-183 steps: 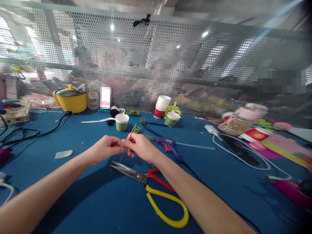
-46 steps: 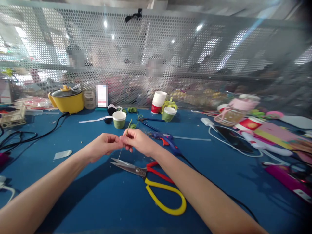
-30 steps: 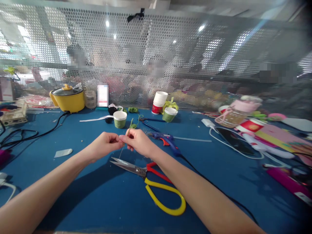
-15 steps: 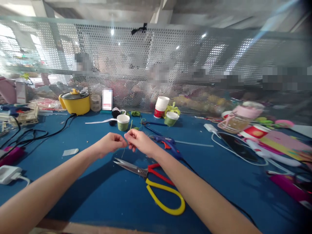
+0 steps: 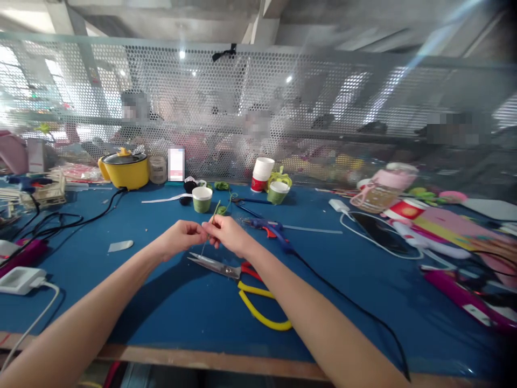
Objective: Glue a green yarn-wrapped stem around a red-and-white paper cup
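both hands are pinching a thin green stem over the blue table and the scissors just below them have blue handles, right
Not quite: the scissors have yellow and red handles, not blue, as the head view shows. The rest holds: the left hand and right hand pinch a thin green stem between them above the blue table, with the scissors lying just below.

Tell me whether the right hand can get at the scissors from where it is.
Probably yes: the scissors lie bare on the table just below the right hand, but it pinches a thin green wire.
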Demonstrator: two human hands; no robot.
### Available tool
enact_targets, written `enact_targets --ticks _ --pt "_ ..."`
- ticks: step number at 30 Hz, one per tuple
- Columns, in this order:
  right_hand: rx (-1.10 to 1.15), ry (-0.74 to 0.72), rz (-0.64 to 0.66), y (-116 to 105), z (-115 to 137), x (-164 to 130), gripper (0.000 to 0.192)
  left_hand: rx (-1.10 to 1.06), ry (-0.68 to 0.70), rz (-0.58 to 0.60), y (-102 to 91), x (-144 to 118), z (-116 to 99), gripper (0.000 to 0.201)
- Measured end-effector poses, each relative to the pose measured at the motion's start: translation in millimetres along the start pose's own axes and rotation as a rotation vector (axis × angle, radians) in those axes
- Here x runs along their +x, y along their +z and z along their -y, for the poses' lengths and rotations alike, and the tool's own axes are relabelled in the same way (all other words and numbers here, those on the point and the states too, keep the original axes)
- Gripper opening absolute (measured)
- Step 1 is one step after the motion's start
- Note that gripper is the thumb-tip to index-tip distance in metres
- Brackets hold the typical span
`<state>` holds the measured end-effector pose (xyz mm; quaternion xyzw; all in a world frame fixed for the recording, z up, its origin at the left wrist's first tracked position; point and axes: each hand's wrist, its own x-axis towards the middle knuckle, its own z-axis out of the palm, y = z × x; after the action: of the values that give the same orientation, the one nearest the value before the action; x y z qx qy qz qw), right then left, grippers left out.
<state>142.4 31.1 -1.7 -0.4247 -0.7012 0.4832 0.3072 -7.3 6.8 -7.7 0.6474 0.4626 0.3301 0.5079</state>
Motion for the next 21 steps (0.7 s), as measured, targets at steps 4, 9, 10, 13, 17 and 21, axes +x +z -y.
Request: enact_targets --ticks 4,9,10,13,17,21 --pt "0.002 -0.018 -0.025 1.9 -5.7 0.3 0.022 0.078 0.031 -0.014 -1.4 -2.6 -3.2 0.021" --pt "-0.041 -0.06 -0.06 3.4 -9.8 -1.9 0.024 0.156 0.096 -0.013 -1.4 -1.8 -0.7 0.018" --pt "-0.059 -0.065 -0.07 3.7 -9.7 -2.1 0.025 0.168 0.096 -0.019 -1.3 -1.7 0.0 0.018" --pt "-0.113 -0.074 -0.101 4.3 -8.8 -2.3 0.024 0.184 0.095 -0.045 -0.1 -1.6 0.5 0.019" --pt "-0.179 -0.075 -0.154 5.4 -8.1 -2.1 0.025 0.224 0.088 -0.096 2.8 -1.9 -0.7 0.017" --pt "-0.218 -0.068 -0.208 8.1 -7.9 -1.3 0.029 0.218 0.098 -0.112 4.7 -1.0 0.6 0.018"
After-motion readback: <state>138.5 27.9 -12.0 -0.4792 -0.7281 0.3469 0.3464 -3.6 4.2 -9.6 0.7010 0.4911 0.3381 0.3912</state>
